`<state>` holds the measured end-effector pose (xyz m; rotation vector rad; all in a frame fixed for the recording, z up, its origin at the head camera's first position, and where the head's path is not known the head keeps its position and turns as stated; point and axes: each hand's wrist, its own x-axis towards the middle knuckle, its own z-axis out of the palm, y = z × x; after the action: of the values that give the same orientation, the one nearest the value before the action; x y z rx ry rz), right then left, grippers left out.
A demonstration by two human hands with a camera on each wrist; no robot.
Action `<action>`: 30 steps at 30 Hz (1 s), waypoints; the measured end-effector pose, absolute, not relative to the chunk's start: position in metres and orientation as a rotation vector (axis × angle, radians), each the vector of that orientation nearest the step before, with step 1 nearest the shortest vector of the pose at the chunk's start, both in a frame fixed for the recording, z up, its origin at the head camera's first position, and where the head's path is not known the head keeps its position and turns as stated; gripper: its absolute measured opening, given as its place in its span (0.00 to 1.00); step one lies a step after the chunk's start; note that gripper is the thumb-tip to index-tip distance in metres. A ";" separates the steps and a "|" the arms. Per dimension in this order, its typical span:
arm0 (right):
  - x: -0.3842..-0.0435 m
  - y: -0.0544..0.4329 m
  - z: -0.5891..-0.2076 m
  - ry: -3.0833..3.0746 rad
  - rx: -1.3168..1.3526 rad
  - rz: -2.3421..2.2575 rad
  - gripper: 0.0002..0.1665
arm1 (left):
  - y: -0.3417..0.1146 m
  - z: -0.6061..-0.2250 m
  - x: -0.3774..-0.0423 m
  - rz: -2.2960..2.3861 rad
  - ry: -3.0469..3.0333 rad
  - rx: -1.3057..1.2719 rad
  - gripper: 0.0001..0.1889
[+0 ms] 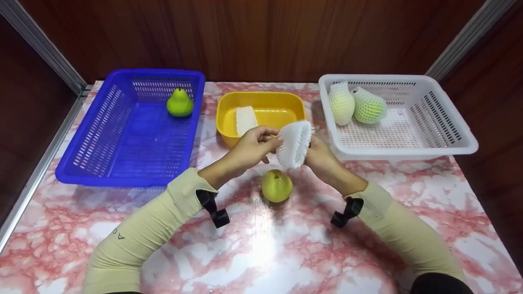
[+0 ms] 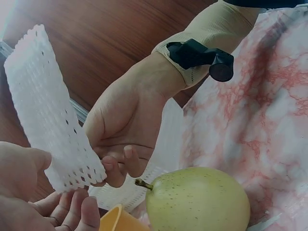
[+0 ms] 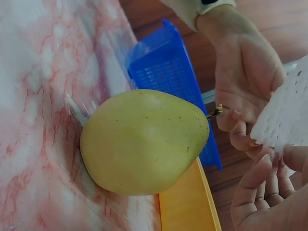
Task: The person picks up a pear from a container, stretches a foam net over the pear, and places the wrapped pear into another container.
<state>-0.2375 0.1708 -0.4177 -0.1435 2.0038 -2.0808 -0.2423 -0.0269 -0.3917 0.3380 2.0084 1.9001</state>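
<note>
A white foam fruit net (image 1: 291,145) hangs between both hands above the table, its frilled opening turned to the right. My left hand (image 1: 254,146) pinches the net's left end between thumb and fingers. On the other side my right hand (image 1: 322,160) grips it near the opening; in the right wrist view, thumb and fingers of the right hand (image 3: 274,192) meet at the net's lower edge. Just below the hands, a yellow-green pear (image 1: 276,186) sits on the table, stem up. No hand touches this pear.
A blue basket (image 1: 122,179) at the left holds one green pear (image 1: 179,103). The yellow bin (image 1: 261,94) at the back middle contains folded white foam nets (image 1: 246,120). At the right, a white basket (image 1: 408,152) holds two net-wrapped pears (image 1: 369,107). Wooden panels (image 1: 261,41) enclose the table.
</note>
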 end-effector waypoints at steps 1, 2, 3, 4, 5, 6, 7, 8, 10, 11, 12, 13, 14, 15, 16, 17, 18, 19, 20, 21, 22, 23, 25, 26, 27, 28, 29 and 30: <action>-0.237 0.171 -0.418 1.995 -0.154 -2.093 0.13 | -0.027 -0.392 -0.242 1.907 2.003 0.327 0.17; -0.237 0.172 -0.418 1.983 -0.155 -2.104 0.13 | -0.027 -0.393 -0.242 1.914 1.996 0.316 0.17; -0.236 0.172 -0.418 1.973 -0.152 -2.108 0.12 | -0.028 -0.393 -0.242 1.921 1.987 0.307 0.17; -0.236 0.172 -0.418 1.950 -0.147 -2.125 0.12 | -0.029 -0.394 -0.242 1.928 1.975 0.298 0.16; -0.235 0.172 -0.418 1.915 -0.134 -2.155 0.12 | -0.029 -0.394 -0.242 1.933 1.962 0.292 0.16; -0.235 0.172 -0.417 1.880 -0.125 -2.183 0.11 | -0.030 -0.395 -0.242 1.938 1.944 0.288 0.16; -0.235 0.172 -0.416 1.845 -0.111 -2.207 0.11 | -0.030 -0.395 -0.242 1.943 1.926 0.286 0.16; -0.234 0.172 -0.416 1.806 -0.095 -2.231 0.11 | -0.031 -0.396 -0.242 1.952 1.899 0.280 0.17; -0.234 0.171 -0.414 1.733 -0.079 -2.278 0.12 | -0.033 -0.397 -0.241 1.963 1.847 0.270 0.17; -0.234 0.171 -0.413 1.704 -0.084 -2.294 0.12 | -0.034 -0.397 -0.241 1.969 1.819 0.260 0.17; -0.234 0.171 -0.413 1.681 -0.096 -2.302 0.12 | -0.035 -0.398 -0.240 1.975 1.793 0.246 0.17; -0.233 0.170 -0.413 1.662 -0.105 -2.310 0.13 | -0.036 -0.398 -0.240 1.984 1.771 0.230 0.16; -0.233 0.170 -0.412 1.647 -0.113 -2.318 0.13 | -0.037 -0.399 -0.239 1.997 1.750 0.213 0.16; -0.233 0.170 -0.412 1.635 -0.120 -2.321 0.14 | -0.038 -0.400 -0.239 2.010 1.732 0.200 0.15; -0.233 0.170 -0.412 1.633 -0.126 -2.320 0.14 | -0.039 -0.401 -0.238 2.032 1.710 0.183 0.14; -0.233 0.170 -0.412 1.633 -0.129 -2.321 0.15 | -0.039 -0.402 -0.238 2.056 1.687 0.165 0.12; -0.233 0.170 -0.412 1.632 -0.128 -2.322 0.15 | -0.040 -0.403 -0.238 2.080 1.668 0.159 0.11; -0.233 0.169 -0.412 1.635 -0.129 -2.321 0.15 | -0.040 -0.404 -0.238 2.105 1.646 0.154 0.09; -0.233 0.169 -0.413 1.638 -0.125 -2.319 0.16 | -0.041 -0.404 -0.238 2.131 1.627 0.154 0.09; -0.233 0.169 -0.413 1.646 -0.116 -2.314 0.16 | -0.041 -0.405 -0.238 2.157 1.605 0.154 0.09; -0.233 0.169 -0.414 1.652 -0.109 -2.310 0.16 | -0.041 -0.405 -0.238 2.181 1.585 0.157 0.09; -0.232 0.169 -0.415 1.654 -0.098 -2.309 0.16 | -0.041 -0.405 -0.238 2.201 1.569 0.163 0.09; -0.231 0.169 -0.415 1.667 -0.075 -2.294 0.16 | -0.041 -0.406 -0.237 2.243 1.538 0.165 0.09; -0.230 0.169 -0.416 1.672 -0.064 -2.289 0.16 | -0.041 -0.406 -0.237 2.263 1.526 0.163 0.09; -0.230 0.169 -0.417 1.680 -0.062 -2.282 0.17 | -0.041 -0.406 -0.237 2.281 1.512 0.152 0.09; -0.229 0.170 -0.417 1.685 -0.069 -2.273 0.17 | -0.042 -0.406 -0.236 2.295 1.501 0.143 0.09; -0.228 0.169 -0.418 1.695 -0.064 -2.264 0.16 | -0.042 -0.406 -0.236 2.304 1.494 0.136 0.08; -0.227 0.170 -0.418 1.700 -0.063 -2.253 0.16 | -0.043 -0.407 -0.235 2.307 1.492 0.129 0.08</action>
<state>-0.2275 0.1696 -0.4184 -0.0631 1.6998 -2.2530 -0.2347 -0.0432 -0.4074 0.1288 1.4921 2.3073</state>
